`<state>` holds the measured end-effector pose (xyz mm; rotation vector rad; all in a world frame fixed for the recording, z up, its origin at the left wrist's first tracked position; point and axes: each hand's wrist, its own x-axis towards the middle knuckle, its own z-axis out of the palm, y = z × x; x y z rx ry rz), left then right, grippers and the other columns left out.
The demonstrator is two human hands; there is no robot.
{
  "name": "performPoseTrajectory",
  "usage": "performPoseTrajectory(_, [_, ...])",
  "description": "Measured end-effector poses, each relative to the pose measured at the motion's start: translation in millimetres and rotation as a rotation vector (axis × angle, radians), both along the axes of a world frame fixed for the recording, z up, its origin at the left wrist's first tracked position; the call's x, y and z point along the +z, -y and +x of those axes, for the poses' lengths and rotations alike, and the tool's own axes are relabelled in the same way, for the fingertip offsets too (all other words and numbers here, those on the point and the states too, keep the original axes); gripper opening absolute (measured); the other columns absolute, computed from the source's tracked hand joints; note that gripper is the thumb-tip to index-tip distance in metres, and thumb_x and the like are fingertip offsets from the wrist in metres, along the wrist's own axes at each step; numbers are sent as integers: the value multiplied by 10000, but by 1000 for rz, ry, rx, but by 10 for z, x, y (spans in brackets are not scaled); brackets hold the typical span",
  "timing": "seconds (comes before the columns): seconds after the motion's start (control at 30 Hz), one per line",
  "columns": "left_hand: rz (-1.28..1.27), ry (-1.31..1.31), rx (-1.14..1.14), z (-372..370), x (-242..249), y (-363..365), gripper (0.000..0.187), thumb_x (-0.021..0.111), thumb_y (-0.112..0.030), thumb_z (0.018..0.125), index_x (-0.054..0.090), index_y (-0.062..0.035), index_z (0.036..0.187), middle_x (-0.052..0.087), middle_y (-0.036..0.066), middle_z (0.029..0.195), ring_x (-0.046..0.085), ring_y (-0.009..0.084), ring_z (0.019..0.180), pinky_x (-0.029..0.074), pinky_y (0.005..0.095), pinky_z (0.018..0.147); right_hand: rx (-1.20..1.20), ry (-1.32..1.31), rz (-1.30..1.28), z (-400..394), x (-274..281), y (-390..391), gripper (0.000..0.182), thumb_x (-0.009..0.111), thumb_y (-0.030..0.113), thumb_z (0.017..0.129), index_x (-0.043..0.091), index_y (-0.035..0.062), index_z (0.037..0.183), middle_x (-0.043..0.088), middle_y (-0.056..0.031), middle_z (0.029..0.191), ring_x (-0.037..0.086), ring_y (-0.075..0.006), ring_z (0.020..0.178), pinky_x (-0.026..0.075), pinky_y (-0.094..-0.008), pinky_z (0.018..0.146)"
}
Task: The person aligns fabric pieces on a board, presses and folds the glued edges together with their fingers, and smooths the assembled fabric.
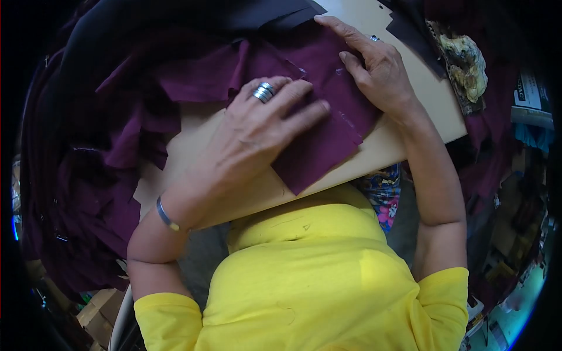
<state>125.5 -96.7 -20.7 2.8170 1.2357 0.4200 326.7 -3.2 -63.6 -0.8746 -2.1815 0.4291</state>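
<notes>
A maroon piece of fabric (pixel 319 143) with whitish marks lies on the tan table, its near corner close to the front edge. My left hand (pixel 257 120), with stacked rings, rests palm down over the fabric's left part. Its fingers are bent, and its thumb is apart from them; I see nothing gripped. At the fabric's far right, my right hand (pixel 380 70) reaches forward with the index finger stretched and the thumb apart. That index fingertip is beside the edge of a dark cloth (pixel 205 23). Part of the maroon piece is hidden under my left hand.
More maroon cloth (pixel 111 216) is heaped and hanging along the left. The tan table (pixel 433 111) ends just before my yellow shirt. At the back right, a crumpled yellowish item (pixel 465 61) lies beside dark cloth. A cardboard box (pixel 100 310) sits low at left.
</notes>
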Motion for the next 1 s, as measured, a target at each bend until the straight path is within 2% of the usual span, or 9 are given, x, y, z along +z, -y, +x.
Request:
performPoseTrajectory(0.1, [51, 222, 98, -158, -245, -151, 454, 568, 94, 706, 587, -45, 1138, 540, 140, 1153, 560, 315, 1047, 478, 378, 892, 59, 83, -114, 25, 109, -104, 605, 556, -31, 788, 440, 217, 1328, 599, -128, 1146, 622, -325, 929, 495, -369, 810])
performPoseTrajectory(0.2, [132, 173, 61, -194, -286, -195, 347, 578, 52, 705, 607, 12, 1048, 542, 139, 1088, 576, 273, 997, 518, 335, 832, -239, 417, -239, -132, 306, -120, 576, 567, -35, 782, 452, 178, 1304, 608, -137, 1091, 627, -321, 880, 495, -377, 775])
performPoseTrajectory(0.27, [151, 135, 45, -194, -271, -198, 357, 541, 50, 728, 587, 37, 1082, 529, 135, 1103, 571, 267, 1007, 514, 326, 841, -175, 433, -264, -229, 337, -183, 604, 525, -47, 771, 421, 142, 1335, 581, -182, 1142, 609, -348, 945, 482, -380, 834])
performPoseTrajectory(0.43, [83, 119, 119, -166, -301, -170, 488, 520, 119, 717, 540, 12, 1193, 516, 152, 1191, 547, 304, 1078, 454, 351, 945, -27, 26, -214, -241, 209, -193, 644, 493, -55, 761, 381, 136, 1365, 548, -203, 1199, 587, -366, 1008, 470, -384, 889])
performPoseTrajectory(0.5, [127, 22, 124, -138, -281, -172, 452, 512, 63, 733, 545, 18, 1181, 503, 145, 1169, 547, 279, 1069, 497, 321, 875, 9, -19, -62, -226, 115, -232, 643, 492, -59, 759, 384, 134, 1363, 539, -201, 1214, 577, -364, 1031, 464, -383, 908])
performPoseTrajectory(0.63, [167, -127, 47, -136, -185, -169, 473, 508, 32, 746, 534, -22, 1215, 484, 152, 1189, 538, 286, 1084, 523, 308, 834, -3, -23, -41, -232, 163, -189, 634, 502, -54, 760, 396, 134, 1356, 532, -199, 1225, 562, -362, 1058, 451, -375, 935])
performPoseTrajectory(0.73, [56, -108, 63, -113, -143, -120, 579, 465, 96, 737, 535, -152, 1255, 499, 163, 1206, 518, 323, 1119, 482, 383, 922, -10, -7, -56, -230, 138, -193, 622, 511, -48, 761, 407, 132, 1348, 535, -198, 1221, 558, -359, 1066, 448, -376, 941])
performPoseTrajectory(0.93, [27, 124, 172, -54, -280, -124, 615, 497, 117, 696, 538, -148, 1249, 472, 159, 1243, 515, 343, 1113, 474, 405, 919, -30, 16, -32, -221, 135, -192, 600, 522, -38, 764, 429, 131, 1332, 557, -197, 1188, 579, -364, 1015, 459, -387, 912])
performPoseTrajectory(1.0, [44, -4, 127, -60, -207, -124, 600, 507, 120, 688, 546, -126, 1235, 494, 151, 1220, 523, 330, 1103, 474, 393, 915, -34, 17, 2, -224, 103, -196, 595, 523, -35, 764, 434, 131, 1329, 564, -195, 1176, 590, -370, 979, 466, -392, 892])
